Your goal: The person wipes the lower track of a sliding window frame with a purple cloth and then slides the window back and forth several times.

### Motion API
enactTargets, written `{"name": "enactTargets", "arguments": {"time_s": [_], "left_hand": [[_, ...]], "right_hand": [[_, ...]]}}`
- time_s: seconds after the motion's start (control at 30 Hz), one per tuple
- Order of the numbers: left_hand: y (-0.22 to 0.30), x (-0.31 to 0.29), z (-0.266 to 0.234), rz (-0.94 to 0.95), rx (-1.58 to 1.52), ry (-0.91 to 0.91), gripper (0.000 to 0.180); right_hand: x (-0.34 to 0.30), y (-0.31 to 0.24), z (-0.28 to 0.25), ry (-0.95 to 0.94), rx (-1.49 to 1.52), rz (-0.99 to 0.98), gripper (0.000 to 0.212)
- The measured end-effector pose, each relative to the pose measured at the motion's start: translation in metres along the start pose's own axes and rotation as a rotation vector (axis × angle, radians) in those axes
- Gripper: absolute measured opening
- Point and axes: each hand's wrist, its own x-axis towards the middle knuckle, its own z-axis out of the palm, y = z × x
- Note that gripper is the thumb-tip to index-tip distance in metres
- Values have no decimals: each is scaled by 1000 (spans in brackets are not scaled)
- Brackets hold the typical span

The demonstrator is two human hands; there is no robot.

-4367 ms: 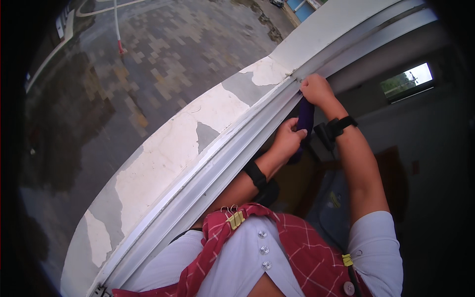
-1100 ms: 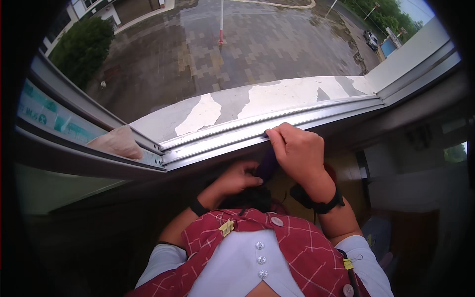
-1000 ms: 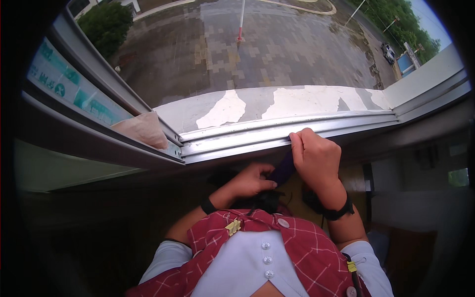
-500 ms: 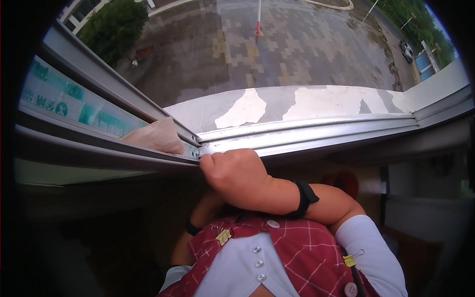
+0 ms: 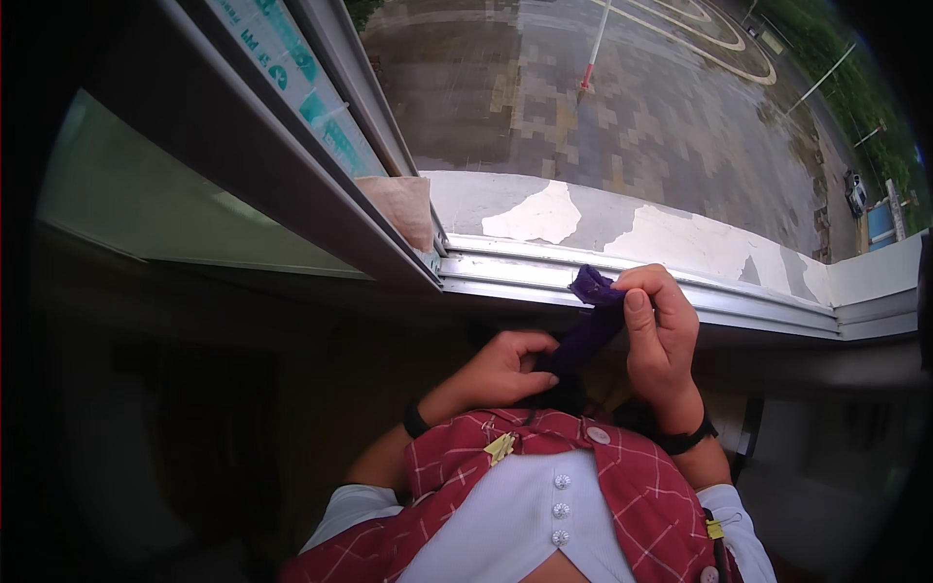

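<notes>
A dark purple cloth [image 5: 591,335] stretches between my two hands, just on the near side of the window track [image 5: 515,270]. Its upper end is bunched and pinched between the thumb and fingers of my right hand [image 5: 663,335], level with the silver track. Lower and to the left, my left hand [image 5: 505,369] is closed around the cloth's lower part. Where the cloth hangs below that hand it is lost in shadow. A pinkish folded cloth [image 5: 400,206] is tucked in the window frame's corner, apart from both hands.
Sliding window frames [image 5: 321,146] with a teal-printed film strip [image 5: 326,112] rise on the left. Beyond the track lies an outer ledge [image 5: 661,238] with peeling white paint. Far below is wet paving [image 5: 486,87] with a red-and-white pole [image 5: 591,63].
My right hand has left the frame corner and moved right, now lifting the purple cloth into sight. My left hand has come out from beneath it. The view has turned.
</notes>
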Motion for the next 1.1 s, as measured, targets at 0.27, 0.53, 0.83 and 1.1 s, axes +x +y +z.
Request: {"name": "enactTargets", "arguments": {"time_s": [0.27,0.53,0.83,1.1], "left_hand": [[2,11,21,209,140,-52,26],[7,4,25,191,151,41,25],[16,-4,21,178,119,162,21],[13,-8,18,151,-8,222,16]], "right_hand": [[28,-2,-8,-254,565,456,18],[49,0,-3,-466,538,620,27],[69,-10,17,-630,250,417,21],[83,-3,45,-765,-172,-258,14]]}}
